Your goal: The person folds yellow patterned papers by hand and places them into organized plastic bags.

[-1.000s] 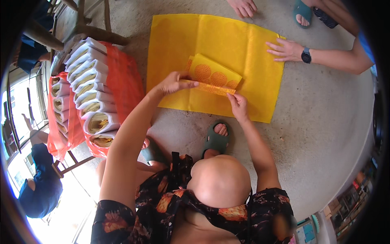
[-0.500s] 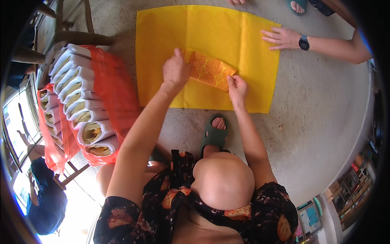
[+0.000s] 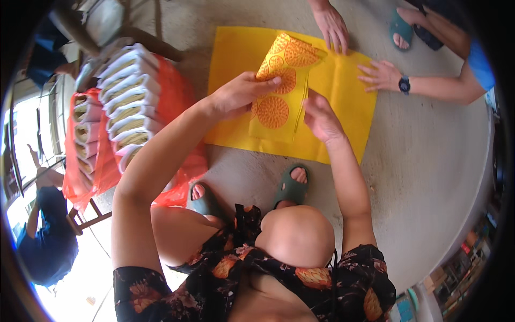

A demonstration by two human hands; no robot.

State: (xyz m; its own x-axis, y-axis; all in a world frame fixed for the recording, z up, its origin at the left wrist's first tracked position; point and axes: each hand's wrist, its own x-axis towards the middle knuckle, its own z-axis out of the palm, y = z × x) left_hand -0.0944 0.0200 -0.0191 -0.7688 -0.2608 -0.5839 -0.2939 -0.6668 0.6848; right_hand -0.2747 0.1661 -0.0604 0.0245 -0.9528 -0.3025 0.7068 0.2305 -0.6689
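Observation:
A few yellow paper sheets with orange-red round patterns (image 3: 272, 111) hang over a large plain yellow sheet (image 3: 348, 102) on the floor. Their far end curls over toward one side. My left hand (image 3: 241, 94) grips their left edge, thumb on top and fingers underneath. Just beside their right edge is my right hand (image 3: 324, 119), its fingers loosely bent and apart, with nothing seen in them. Another person's hand with a watch (image 3: 380, 75) lies spread on the right edge of the large sheet. A further hand (image 3: 332, 29) reaches down to its far edge.
Left of the sheet, a red plastic bag (image 3: 182, 102) holds several rolled white-wrapped paper bundles (image 3: 129, 99). Wooden furniture legs (image 3: 155, 48) stand behind it. My feet in green slippers (image 3: 292, 185) are near the sheet's front edge. Another green slipper (image 3: 401, 29) is at the far right.
The patterned paper, a narrow folded strip before, is now lifted and opened out larger. My right hand has come off its corner. The other person's hand at the far edge reaches further in.

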